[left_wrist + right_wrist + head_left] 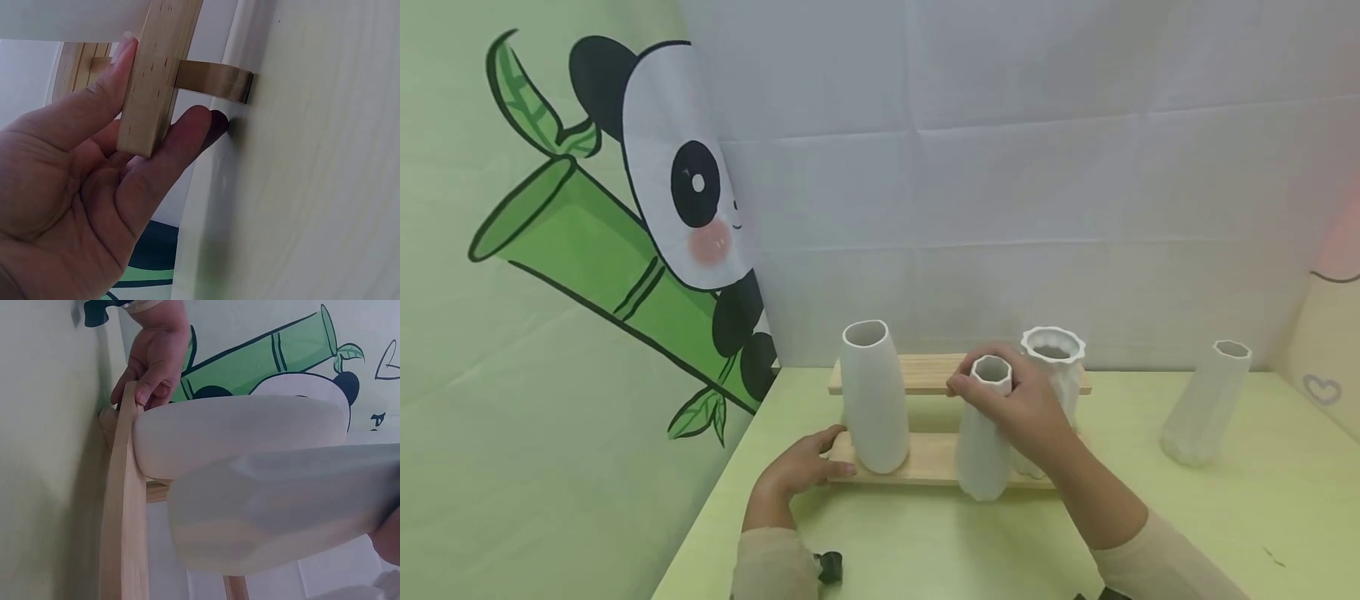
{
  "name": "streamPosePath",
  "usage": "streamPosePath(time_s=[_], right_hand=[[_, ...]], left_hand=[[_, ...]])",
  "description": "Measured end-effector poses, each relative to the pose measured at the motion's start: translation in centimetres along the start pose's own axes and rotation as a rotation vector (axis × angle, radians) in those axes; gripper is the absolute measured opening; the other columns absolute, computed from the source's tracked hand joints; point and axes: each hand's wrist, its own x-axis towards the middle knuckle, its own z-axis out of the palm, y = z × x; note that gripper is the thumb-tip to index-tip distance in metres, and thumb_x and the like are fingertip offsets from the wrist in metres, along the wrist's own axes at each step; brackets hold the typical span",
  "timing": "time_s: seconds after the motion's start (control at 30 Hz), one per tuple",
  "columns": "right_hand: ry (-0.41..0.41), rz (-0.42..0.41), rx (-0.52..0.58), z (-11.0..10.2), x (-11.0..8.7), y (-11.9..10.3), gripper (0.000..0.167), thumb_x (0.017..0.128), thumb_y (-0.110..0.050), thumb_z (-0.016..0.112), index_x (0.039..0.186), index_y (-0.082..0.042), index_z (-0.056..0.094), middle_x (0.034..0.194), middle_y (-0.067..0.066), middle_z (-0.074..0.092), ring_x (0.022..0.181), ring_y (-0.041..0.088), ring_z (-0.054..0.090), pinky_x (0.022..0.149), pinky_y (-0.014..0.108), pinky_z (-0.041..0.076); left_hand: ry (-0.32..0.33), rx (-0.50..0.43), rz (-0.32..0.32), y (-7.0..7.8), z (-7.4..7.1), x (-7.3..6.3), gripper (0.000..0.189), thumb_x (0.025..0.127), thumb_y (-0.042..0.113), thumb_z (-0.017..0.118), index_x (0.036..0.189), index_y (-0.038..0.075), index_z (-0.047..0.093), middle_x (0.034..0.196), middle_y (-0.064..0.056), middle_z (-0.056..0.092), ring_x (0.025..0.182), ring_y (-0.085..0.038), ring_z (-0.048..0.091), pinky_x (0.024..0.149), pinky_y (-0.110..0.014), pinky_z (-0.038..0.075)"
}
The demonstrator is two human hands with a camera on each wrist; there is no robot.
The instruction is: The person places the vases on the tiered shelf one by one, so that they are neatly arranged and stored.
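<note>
My right hand [1028, 408] holds a white faceted vase [983, 458] round its neck, at the front plank of a two-tier wooden rack [931, 454]. In the right wrist view the base of this faceted vase [250, 512] is apart from the plank [125, 506]. With thumb and fingers, my left hand [801, 467] grips the plank's left end; the left wrist view shows that plank end [153, 94] between them. On the front plank stands a tall smooth white vase [877, 408]. Partly hidden behind my right hand is a white vase with a scalloped rim [1063, 375].
Another white vase [1206, 408] stands apart on the pale yellow table [910, 542], to the right of the rack. A grey-white cloth [1000, 192] hangs behind. A green cloth with a panda and bamboo print [625, 233] covers the left side.
</note>
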Motion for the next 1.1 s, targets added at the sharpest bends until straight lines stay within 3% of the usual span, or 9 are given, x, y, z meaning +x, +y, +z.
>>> streamPosePath(time_s=[0.2,0.4,0.57,1.1], right_hand=[[0.053,0.051,-0.04,1.0,3.6,-0.1,0.032,0.086,-0.048,0.072,0.102,-0.022,0.061,0.092,-0.001,0.075,0.094,0.021,0.07,0.078,0.038,0.054],[0.119,0.028,-0.088,1.3,7.5,-0.7,0.044,0.083,-0.06,0.068,0.104,-0.023,0.061,0.09,-0.003,0.075,0.091,0.019,0.069,0.075,0.037,0.053],[0.162,0.002,-0.082,1.8,10.1,-1.0,0.047,0.082,-0.061,0.068,0.103,-0.02,0.06,0.088,0.0,0.074,0.086,0.019,0.067,0.071,0.037,0.052],[0.227,-0.036,-0.049,3.4,14.3,0.7,0.052,0.083,-0.061,0.068,0.108,-0.016,0.059,0.089,0.012,0.072,0.081,0.022,0.067,0.066,0.037,0.052]], left_hand=[[0.008,0.012,-0.018,0.3,0.2,0.2,0.086,0.074,0.039,0.084,0.148,0.021,0.043,0.152,-0.015,0.043,0.131,-0.035,0.05,0.105,-0.055,0.044],[0.015,0.004,-0.023,0.6,0.5,0.4,0.088,0.073,0.04,0.084,0.148,0.021,0.043,0.152,-0.015,0.043,0.132,-0.037,0.049,0.103,-0.057,0.045],[0.025,-0.019,-0.026,0.9,0.9,0.6,0.087,0.071,0.038,0.085,0.147,0.022,0.046,0.151,-0.013,0.044,0.134,-0.037,0.047,0.102,-0.056,0.046],[0.032,-0.001,-0.007,0.7,0.8,0.5,0.085,0.072,0.042,0.084,0.146,0.023,0.046,0.151,-0.011,0.046,0.136,-0.035,0.044,0.106,-0.057,0.042]])
